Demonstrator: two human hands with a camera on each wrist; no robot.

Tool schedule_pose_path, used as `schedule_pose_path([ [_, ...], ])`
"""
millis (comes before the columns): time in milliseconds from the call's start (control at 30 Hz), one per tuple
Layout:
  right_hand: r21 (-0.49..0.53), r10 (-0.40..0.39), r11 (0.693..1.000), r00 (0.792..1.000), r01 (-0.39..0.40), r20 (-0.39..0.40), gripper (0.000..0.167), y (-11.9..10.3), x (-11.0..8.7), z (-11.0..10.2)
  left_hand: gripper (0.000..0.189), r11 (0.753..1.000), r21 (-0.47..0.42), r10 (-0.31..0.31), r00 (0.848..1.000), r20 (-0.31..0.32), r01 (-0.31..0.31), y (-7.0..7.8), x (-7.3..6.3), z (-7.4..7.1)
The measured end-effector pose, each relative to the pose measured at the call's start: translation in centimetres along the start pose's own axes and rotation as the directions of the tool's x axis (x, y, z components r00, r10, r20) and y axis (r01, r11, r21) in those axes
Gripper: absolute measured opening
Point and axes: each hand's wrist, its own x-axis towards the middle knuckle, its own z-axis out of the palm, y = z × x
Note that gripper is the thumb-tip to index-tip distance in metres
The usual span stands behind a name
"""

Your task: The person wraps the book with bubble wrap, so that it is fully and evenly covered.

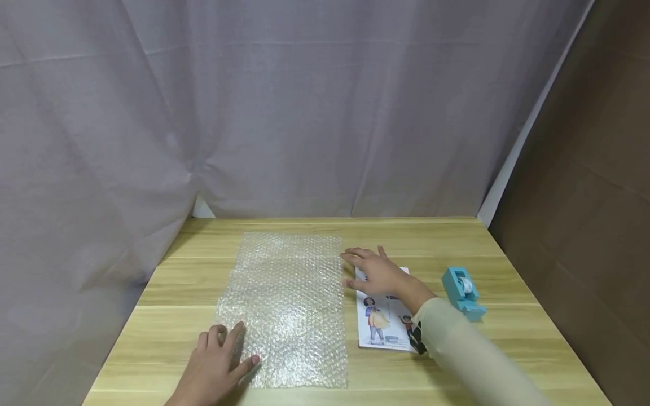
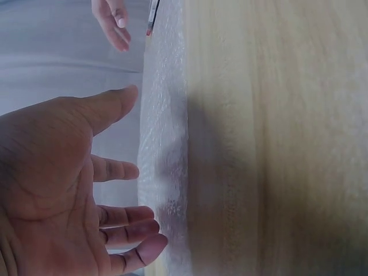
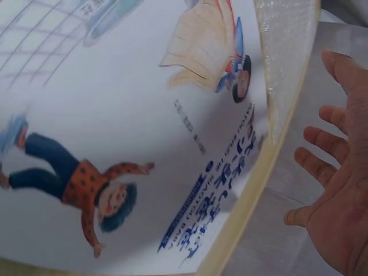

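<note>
A sheet of clear bubble wrap (image 1: 289,310) lies flat on the wooden table. At its lower left edge is my left hand (image 1: 215,361), thumb and index finger spread over the wrap; the left wrist view shows the palm with relaxed, slightly bent fingers and nothing held. My right hand (image 1: 378,274) hovers over the top of a picture book (image 1: 378,321), fingers extended toward the wrap's right edge. In the right wrist view the book's white cover (image 3: 144,144) carries drawn figures and blue lettering, and the right hand (image 3: 339,167) holds nothing.
A blue tape dispenser (image 1: 464,293) with a roll of tape stands right of the book. Grey cloth (image 1: 304,113) hangs behind the table's far edge, and a brown panel (image 1: 584,186) rises along the right side. Bare wood (image 1: 172,316) shows left of the wrap.
</note>
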Motion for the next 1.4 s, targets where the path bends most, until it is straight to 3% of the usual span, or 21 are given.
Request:
schedule_pose_path([
  [267,-0.010,0.016,1.000,1.000,-0.016,0.022,0.076,0.4,0.8,1.1,0.087,1.000,0.002,0.008,1.000,-0.003,-0.008,0.0,-0.2,0.2],
  [533,-0.016,0.004,1.000,0.999,-0.004,0.035,0.074,0.4,1.6,1.7,0.091,0.999,-0.023,-0.024,1.000,0.012,0.024,0.1,-0.2,0.5],
  [1033,-0.005,0.030,1.000,0.994,-0.029,0.102,0.073,0.5,3.1,2.4,0.096,0.998,-0.065,-0.019,0.999,0.037,0.021,-0.9,-0.1,1.2],
  [1400,-0.030,0.026,0.999,0.996,-0.023,0.090,0.075,0.9,3.4,3.1,0.099,0.997,-0.068,-0.026,0.999,0.048,0.030,-0.9,-0.1,1.2],
])
